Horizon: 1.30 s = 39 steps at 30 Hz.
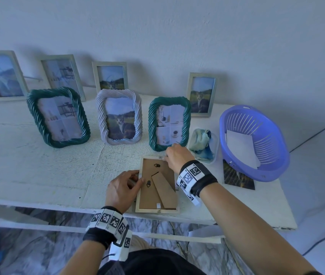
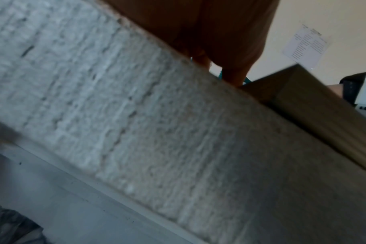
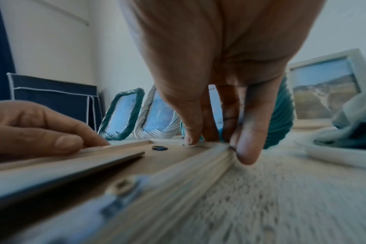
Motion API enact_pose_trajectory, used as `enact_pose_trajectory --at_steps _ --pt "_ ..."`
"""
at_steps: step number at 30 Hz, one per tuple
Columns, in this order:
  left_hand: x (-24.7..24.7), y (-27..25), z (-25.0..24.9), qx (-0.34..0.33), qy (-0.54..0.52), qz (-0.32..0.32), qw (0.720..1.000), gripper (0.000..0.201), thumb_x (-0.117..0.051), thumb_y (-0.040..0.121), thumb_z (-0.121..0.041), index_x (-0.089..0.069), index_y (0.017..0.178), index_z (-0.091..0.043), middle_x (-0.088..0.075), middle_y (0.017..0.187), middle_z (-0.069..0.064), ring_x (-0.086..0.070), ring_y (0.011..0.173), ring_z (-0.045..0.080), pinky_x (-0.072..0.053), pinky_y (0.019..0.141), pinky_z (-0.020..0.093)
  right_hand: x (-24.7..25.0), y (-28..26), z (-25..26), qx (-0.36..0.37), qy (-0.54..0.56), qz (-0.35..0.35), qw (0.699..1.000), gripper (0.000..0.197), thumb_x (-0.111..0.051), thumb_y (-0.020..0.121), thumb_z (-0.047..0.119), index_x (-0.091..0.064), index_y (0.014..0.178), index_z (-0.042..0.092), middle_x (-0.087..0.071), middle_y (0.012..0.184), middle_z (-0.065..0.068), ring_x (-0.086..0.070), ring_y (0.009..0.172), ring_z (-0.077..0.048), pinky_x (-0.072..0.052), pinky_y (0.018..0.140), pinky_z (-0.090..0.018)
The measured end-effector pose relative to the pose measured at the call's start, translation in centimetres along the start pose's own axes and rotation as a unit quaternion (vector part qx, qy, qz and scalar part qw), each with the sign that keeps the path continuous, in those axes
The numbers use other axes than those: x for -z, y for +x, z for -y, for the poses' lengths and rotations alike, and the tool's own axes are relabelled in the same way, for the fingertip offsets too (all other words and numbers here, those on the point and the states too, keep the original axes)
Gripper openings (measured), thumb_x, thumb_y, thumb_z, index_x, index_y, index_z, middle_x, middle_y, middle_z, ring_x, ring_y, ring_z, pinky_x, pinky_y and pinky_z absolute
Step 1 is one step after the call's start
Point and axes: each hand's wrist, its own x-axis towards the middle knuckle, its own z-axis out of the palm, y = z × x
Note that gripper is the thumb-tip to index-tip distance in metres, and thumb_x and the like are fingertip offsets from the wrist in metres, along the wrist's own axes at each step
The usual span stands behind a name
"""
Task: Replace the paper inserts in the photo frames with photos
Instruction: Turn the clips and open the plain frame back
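Observation:
A pale wooden photo frame (image 1: 157, 210) lies face down near the table's front edge, its brown backing and folded stand facing up. My left hand (image 1: 137, 176) grips the frame's left rail, thumb on the backing and fingers curled over the edge. My right hand (image 1: 168, 156) pinches the frame's far right corner; in the right wrist view the index fingertip (image 3: 190, 137) presses on top and another finger (image 3: 246, 148) lies against the outer side. The left wrist view shows only the left hand's fingers (image 2: 230, 49), the frame's side (image 2: 316, 115) and the table top (image 2: 136, 123).
A purple basket (image 1: 256, 143) holding white paper (image 1: 241, 149) stands at the right, with a photo (image 1: 237, 177) partly under it. A cloth in a clear tray (image 1: 203, 143) lies beside my right hand. Three twisted-rim frames (image 1: 120, 116) and several plain frames stand behind.

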Motion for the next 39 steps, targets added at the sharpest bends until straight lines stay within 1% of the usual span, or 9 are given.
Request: enact_pose_trajectory --at_steps 3,6,11,14,18,23,28,31,39 --pt "-0.1 -0.2 0.1 -0.016 0.007 -0.008 1.000 0.047 -0.055 0.081 -0.059 -0.068 0.111 -0.026 -0.064 0.086 -0.014 -0.060 0.070 0.003 -0.053 0.064 0.025 -0.2 -1.3 -0.1 -0.013 0.026 -0.026 0.999 0.023 -0.051 0.098 0.027 -0.061 0.091 0.007 -0.056 0.103 -0.013 -0.062 0.087 -0.032 -0.047 0.070 -0.035" --pt "-0.1 -0.3 -0.1 -0.031 0.005 -0.010 0.999 0.053 -0.049 0.079 -0.061 -0.066 0.115 -0.026 -0.063 0.086 -0.015 -0.057 0.066 -0.004 -0.046 0.060 0.015 -0.5 -4.5 0.4 0.010 0.049 -0.069 0.996 0.030 -0.049 0.097 0.030 -0.055 0.120 0.013 -0.052 0.111 -0.010 -0.055 0.097 -0.026 -0.047 0.072 -0.032" --pt "0.0 -0.3 -0.1 -0.031 0.004 -0.005 0.999 0.053 -0.050 0.080 -0.061 -0.066 0.116 -0.026 -0.062 0.087 -0.015 -0.058 0.067 -0.002 -0.047 0.061 0.017 -1.9 -10.4 1.7 0.121 0.137 -0.057 0.981 0.019 -0.051 0.095 0.032 -0.060 0.093 0.015 -0.049 0.095 0.000 -0.044 0.085 -0.013 -0.042 0.067 -0.025" --pt "0.1 -0.3 -0.1 -0.026 0.010 -0.001 1.000 0.042 -0.062 0.084 -0.051 -0.066 0.116 -0.024 -0.063 0.088 -0.013 -0.060 0.068 0.002 -0.050 0.063 0.022 -3.4 -12.1 1.7 0.182 0.105 -0.042 0.977 0.018 -0.056 0.093 0.028 -0.064 0.085 0.014 -0.051 0.093 0.000 -0.042 0.086 -0.014 -0.040 0.067 -0.025" --pt "0.0 -0.4 -0.1 -0.026 0.012 -0.004 1.000 0.034 -0.069 0.086 -0.038 -0.066 0.116 -0.022 -0.064 0.089 -0.011 -0.060 0.069 0.004 -0.044 0.062 0.015 -4.7 -12.9 1.2 0.183 0.095 -0.066 0.976 0.031 -0.058 0.087 0.041 -0.063 0.078 0.012 -0.053 0.095 0.002 -0.044 0.092 -0.014 -0.050 0.061 -0.026" --pt "-0.1 -0.5 -0.3 -0.031 0.022 -0.011 0.999 0.035 -0.070 0.086 -0.037 -0.066 0.116 -0.022 -0.064 0.089 -0.012 -0.060 0.063 0.003 -0.045 0.059 0.018 -5.3 -12.9 2.1 0.166 0.070 -0.076 0.981 0.054 -0.049 0.081 0.064 -0.066 0.084 0.013 -0.053 0.091 0.002 -0.047 0.085 -0.015 -0.043 0.070 -0.024" --pt "0.0 -0.5 -0.2 -0.039 0.021 -0.016 0.999 0.034 -0.071 0.085 -0.034 -0.066 0.116 -0.019 -0.066 0.090 -0.008 -0.061 0.062 0.006 -0.042 0.057 0.015 -5.6 -12.4 3.3 0.131 0.099 -0.063 0.984 0.028 -0.060 0.083 0.040 -0.065 0.087 0.013 -0.055 0.090 0.001 -0.049 0.091 -0.019 -0.046 0.081 -0.036" --pt "-0.1 -0.6 -0.3 -0.039 0.015 -0.017 0.999 0.033 -0.071 0.085 -0.032 -0.067 0.115 -0.019 -0.066 0.090 -0.008 -0.061 0.062 0.007 -0.043 0.058 0.018 -5.9 -12.6 3.7 0.137 0.116 -0.070 0.981 0.012 -0.062 0.080 0.026 -0.061 0.084 0.015 -0.053 0.088 0.003 -0.051 0.088 -0.021 -0.045 0.079 -0.041" --pt "-0.1 -0.5 0.0 -0.037 -0.007 -0.019 0.999 0.035 -0.069 0.085 -0.040 -0.067 0.114 -0.022 -0.066 0.089 -0.009 -0.062 0.063 0.007 -0.050 0.061 0.022 -5.4 -12.9 3.4 0.162 0.096 -0.060 0.980 0.017 -0.059 0.081 0.029 -0.063 0.093 0.018 -0.051 0.095 0.003 -0.048 0.089 -0.019 -0.047 0.075 -0.039"
